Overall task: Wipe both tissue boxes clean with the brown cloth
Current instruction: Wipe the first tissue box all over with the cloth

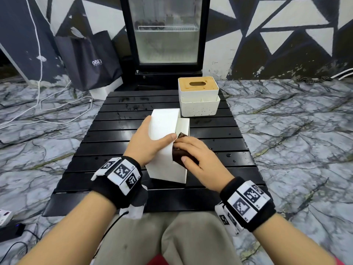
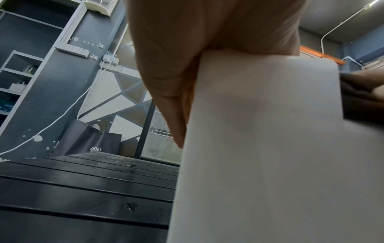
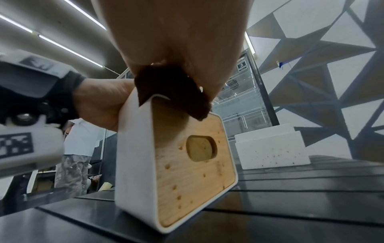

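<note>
A white tissue box point(image 1: 166, 165) stands tipped on its side on the black slatted table point(image 1: 107, 163). In the right wrist view its wooden lid point(image 3: 187, 164), with several small spots, faces my right. My left hand point(image 1: 154, 136) grips the box from above, thumb on the near face and fingers point(image 2: 172, 102) down the far side. My right hand point(image 1: 181, 152) holds the folded brown cloth point(image 1: 178, 156) and presses it on the box's upper right edge, where the cloth point(image 3: 170, 88) overlaps the lid's top corner. A second white tissue box point(image 1: 198, 104), wood-topped, stands upright behind.
A glass-door fridge point(image 1: 168, 35) stands behind the table, and a dark tote bag point(image 1: 89, 60) leans left of it. White cables point(image 1: 57, 111) lie on the marble floor. A black device point(image 1: 11, 232) sits near my left knee. A person point(image 3: 79, 148) stands in the background.
</note>
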A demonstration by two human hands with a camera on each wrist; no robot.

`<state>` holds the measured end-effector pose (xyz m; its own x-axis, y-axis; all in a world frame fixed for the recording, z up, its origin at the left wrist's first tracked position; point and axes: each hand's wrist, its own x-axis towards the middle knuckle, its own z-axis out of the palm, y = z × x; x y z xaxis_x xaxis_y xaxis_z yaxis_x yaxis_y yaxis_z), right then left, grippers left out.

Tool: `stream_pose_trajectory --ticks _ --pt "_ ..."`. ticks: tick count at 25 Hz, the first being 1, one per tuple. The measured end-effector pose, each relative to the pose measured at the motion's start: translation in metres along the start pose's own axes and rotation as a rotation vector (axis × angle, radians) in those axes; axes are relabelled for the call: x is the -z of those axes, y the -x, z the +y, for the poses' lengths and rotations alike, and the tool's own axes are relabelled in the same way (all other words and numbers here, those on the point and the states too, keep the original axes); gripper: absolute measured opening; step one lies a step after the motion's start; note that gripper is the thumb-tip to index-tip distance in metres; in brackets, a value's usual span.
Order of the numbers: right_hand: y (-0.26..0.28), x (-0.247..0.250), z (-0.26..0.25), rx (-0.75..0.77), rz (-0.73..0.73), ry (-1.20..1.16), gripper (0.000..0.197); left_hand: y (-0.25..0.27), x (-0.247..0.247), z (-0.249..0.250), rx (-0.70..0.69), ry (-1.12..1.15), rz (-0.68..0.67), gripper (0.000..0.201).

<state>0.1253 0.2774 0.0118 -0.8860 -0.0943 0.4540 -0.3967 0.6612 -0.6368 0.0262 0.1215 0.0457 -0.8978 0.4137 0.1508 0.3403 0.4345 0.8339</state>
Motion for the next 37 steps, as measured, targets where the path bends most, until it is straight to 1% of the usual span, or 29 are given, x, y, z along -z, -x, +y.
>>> stream_pose_trajectory --ticks 2,5,7,10,13,16,18,20,21,23,24,25,26,27,29,30,31,32,33,34,35,36,37 --pt "-0.007 0.0 0.001 -0.045 0.003 0.007 0.04 0.0 0.001 0.001 0.001 0.003 0.0 0.075" --pt "-0.01 -0.007 -0.006 -0.041 0.062 0.038 0.042 0.001 0.0 0.003 -0.001 0.006 0.004 0.065" --pt "-0.005 -0.007 -0.01 -0.012 0.054 0.056 0.039 0.002 0.001 0.003 -0.002 0.008 -0.001 0.062" --pt "0.002 0.007 -0.013 -0.016 0.015 0.057 0.035 0.003 0.001 0.006 -0.001 0.021 -0.009 0.067" --pt "0.005 0.026 -0.011 -0.085 -0.025 0.035 0.036 0.002 0.002 0.006 0.017 0.028 -0.017 0.072" --pt "0.013 0.046 0.003 -0.199 -0.024 0.006 0.034 0.002 0.003 0.007 0.037 0.032 -0.034 0.069" --pt "0.019 0.049 0.018 -0.292 -0.076 0.087 0.032 0.001 0.004 0.006 0.047 0.048 -0.038 0.069" --pt "0.025 0.044 0.031 -0.385 -0.186 0.167 0.031 0.001 0.005 0.006 0.048 0.07 -0.051 0.068" --pt "0.027 0.041 0.037 -0.403 -0.248 0.207 0.031 0.001 0.005 0.007 0.05 0.076 -0.057 0.066" --pt "0.031 0.034 0.044 -0.407 -0.338 0.259 0.032 0.002 0.006 0.009 0.061 0.088 -0.076 0.057" --pt "0.032 0.032 0.046 -0.408 -0.361 0.272 0.032 0.002 0.007 0.009 0.073 0.089 -0.078 0.05" --pt "0.032 0.031 0.049 -0.412 -0.376 0.28 0.033 0.002 0.008 0.009 0.097 0.108 -0.08 0.048" --pt "0.033 0.031 0.051 -0.416 -0.396 0.29 0.034 0.001 0.01 0.006 0.116 0.152 -0.073 0.056" --pt "0.034 0.031 0.052 -0.419 -0.429 0.312 0.035 -0.001 0.012 0.001 0.126 0.202 -0.069 0.058" --pt "0.034 0.033 0.05 -0.4 -0.461 0.367 0.033 -0.004 0.019 -0.007 0.129 0.249 -0.083 0.048" --pt "0.033 0.034 0.046 -0.372 -0.406 0.363 0.031 -0.006 0.023 -0.011 0.128 0.24 -0.104 0.041" --pt "0.03 0.036 0.037 -0.327 -0.283 0.322 0.028 -0.007 0.026 -0.013 0.126 0.223 -0.125 0.035" --pt "0.025 0.036 0.025 -0.264 -0.124 0.251 0.026 -0.008 0.03 -0.014 0.117 0.19 -0.143 0.032" --pt "0.018 0.035 0.012 -0.175 0.012 0.182 0.027 -0.009 0.032 -0.015 0.087 0.148 -0.154 0.03" --pt "0.012 0.031 -0.003 -0.085 0.082 0.144 0.029 -0.01 0.034 -0.016 0.047 0.077 -0.151 0.031" --pt "0.005 0.026 -0.016 -0.017 0.08 0.142 0.033 -0.011 0.036 -0.016 0.004 -0.005 -0.143 0.032" --pt "0.0 0.017 -0.024 0.023 0.035 0.17 0.036 -0.011 0.038 -0.017 -0.028 -0.075 -0.137 0.033" --pt "-0.003 0.008 -0.03 0.032 -0.029 0.227 0.038 -0.012 0.04 -0.02 -0.051 -0.127 -0.14 0.033"
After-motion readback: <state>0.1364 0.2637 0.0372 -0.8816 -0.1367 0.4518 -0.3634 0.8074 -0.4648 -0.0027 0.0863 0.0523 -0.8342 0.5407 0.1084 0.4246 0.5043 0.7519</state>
